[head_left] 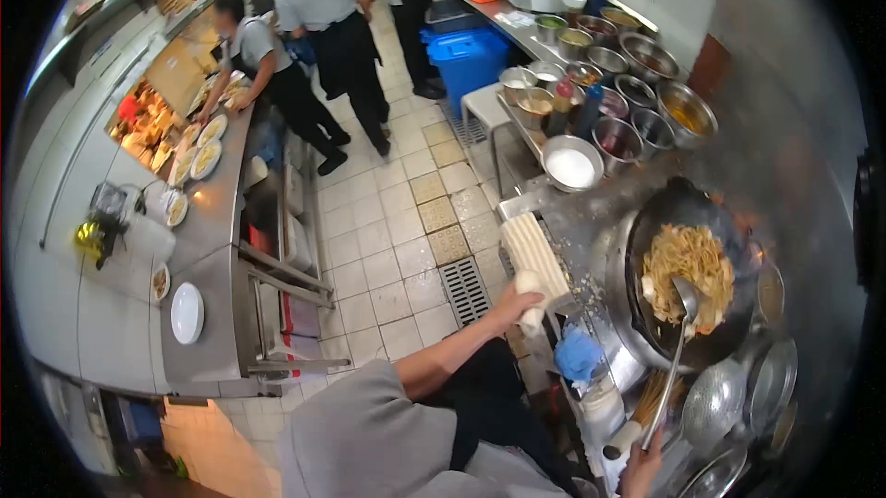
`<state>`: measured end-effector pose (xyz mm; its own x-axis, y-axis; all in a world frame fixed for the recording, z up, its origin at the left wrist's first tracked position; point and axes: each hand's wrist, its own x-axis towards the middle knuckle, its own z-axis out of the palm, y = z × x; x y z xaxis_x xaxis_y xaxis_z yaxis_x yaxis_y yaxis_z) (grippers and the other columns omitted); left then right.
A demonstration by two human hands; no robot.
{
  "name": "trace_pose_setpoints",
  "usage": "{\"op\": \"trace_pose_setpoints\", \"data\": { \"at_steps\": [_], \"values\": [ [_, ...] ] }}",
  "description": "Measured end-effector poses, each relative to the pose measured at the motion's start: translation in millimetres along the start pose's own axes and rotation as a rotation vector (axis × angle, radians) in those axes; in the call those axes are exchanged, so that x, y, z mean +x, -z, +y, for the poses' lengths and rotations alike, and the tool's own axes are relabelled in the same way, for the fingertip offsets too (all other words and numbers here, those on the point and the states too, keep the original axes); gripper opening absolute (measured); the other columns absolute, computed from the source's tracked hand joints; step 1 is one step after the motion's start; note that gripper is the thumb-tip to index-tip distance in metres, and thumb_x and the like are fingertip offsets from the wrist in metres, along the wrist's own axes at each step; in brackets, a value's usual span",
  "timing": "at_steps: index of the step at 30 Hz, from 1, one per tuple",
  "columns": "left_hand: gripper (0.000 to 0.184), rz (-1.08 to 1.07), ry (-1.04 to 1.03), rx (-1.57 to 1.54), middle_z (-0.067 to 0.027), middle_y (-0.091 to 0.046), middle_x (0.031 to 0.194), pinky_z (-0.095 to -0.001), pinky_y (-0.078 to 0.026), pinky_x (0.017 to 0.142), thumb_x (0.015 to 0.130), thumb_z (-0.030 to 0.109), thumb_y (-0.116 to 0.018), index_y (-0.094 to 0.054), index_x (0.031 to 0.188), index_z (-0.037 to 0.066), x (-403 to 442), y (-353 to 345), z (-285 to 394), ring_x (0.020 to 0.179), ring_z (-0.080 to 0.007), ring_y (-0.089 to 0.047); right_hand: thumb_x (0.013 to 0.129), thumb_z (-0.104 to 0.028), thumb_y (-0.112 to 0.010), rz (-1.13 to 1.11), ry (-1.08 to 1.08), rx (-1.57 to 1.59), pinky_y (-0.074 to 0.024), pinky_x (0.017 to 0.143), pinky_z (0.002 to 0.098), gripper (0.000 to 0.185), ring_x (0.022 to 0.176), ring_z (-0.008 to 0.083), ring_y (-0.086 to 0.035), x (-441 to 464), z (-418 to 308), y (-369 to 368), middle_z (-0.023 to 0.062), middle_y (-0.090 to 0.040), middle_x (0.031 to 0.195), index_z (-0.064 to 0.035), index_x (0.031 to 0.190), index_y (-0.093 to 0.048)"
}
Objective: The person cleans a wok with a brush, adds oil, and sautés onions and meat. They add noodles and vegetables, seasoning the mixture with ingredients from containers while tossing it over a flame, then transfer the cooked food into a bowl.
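My left hand [526,302] is closed around a bunched white cloth [530,282] at the edge of the stove. A folded, ribbed cream towel [533,244] lies just beyond it. Low in the view, my right hand [640,468] grips the long handle of a ladle [680,336]. The ladle's bowl rests in noodles [694,267] inside a dark wok [637,313], which sits on the burner. Steam or smoke and a glow show at the wok's far side. Between my hands is a crumpled blue cloth or bag [578,353].
Wire strainers [715,401] and a bamboo brush [651,398] lie near my right hand. A bowl of white powder [572,164] and several metal ingredient pots [616,138] stand past the wok. Co-workers [328,9] stand in the aisle; plates [187,313] line the opposite counter.
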<state>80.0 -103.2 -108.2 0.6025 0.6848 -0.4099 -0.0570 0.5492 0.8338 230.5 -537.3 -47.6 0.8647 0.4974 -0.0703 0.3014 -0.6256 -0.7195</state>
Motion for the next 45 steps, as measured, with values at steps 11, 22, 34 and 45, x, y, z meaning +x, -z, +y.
{"op": "trace_pose_setpoints", "data": {
  "at_steps": [11, 22, 34, 45],
  "values": [
    [0.031, -0.334, 0.194, 0.085, -0.0097, -0.066, 0.098, -0.0326, -0.054, 0.069, 0.088, 0.016, -0.063, -0.056, 0.113, 0.000, 17, -36, 19, 0.083, -0.0192, -0.066, 0.085, -0.014, -0.062, 0.126, -0.217, -0.094, -0.0494, 0.073, 0.0469, 0.057, 0.078, 0.0441, -0.064, 97, -101, -56, 0.0298, -0.064, 0.083, -0.0037, 0.138, -0.042],
    [0.042, -0.553, 0.383, 0.114, -0.0087, -0.067, 0.097, -0.0321, -0.055, 0.067, 0.092, 0.034, -0.061, -0.056, 0.116, 0.000, 76, -96, 24, 0.081, -0.0183, -0.067, 0.088, -0.005, -0.060, 0.183, -0.573, 0.618, -0.0362, 0.041, 0.0253, 0.063, 0.044, 0.0060, -0.042, -54, -186, -44, -0.0020, -0.047, 0.060, -0.0068, 0.146, -0.035],
    [0.018, -0.566, 0.854, 0.221, -0.0028, -0.064, 0.075, -0.0308, -0.044, 0.047, 0.089, 0.033, -0.058, -0.058, 0.089, 0.015, 135, -191, 0, 0.065, -0.0186, -0.063, 0.090, -0.007, -0.060, 0.353, -0.694, 0.686, -0.0334, 0.038, 0.0244, 0.063, 0.044, 0.0058, -0.042, -74, -237, -116, -0.0029, -0.047, 0.058, -0.0101, 0.147, -0.033],
    [0.013, -0.609, 0.755, 0.106, -0.0076, -0.061, 0.080, -0.0394, -0.052, 0.050, 0.085, 0.011, -0.054, -0.055, 0.098, 0.007, 70, -145, 19, 0.070, -0.0229, -0.066, 0.091, -0.013, -0.060, -0.066, -0.692, 0.333, -0.0401, 0.041, 0.0279, 0.061, 0.045, 0.0095, -0.047, -84, -292, -31, 0.0007, -0.048, 0.059, -0.0100, 0.146, -0.035]
  ]
}}
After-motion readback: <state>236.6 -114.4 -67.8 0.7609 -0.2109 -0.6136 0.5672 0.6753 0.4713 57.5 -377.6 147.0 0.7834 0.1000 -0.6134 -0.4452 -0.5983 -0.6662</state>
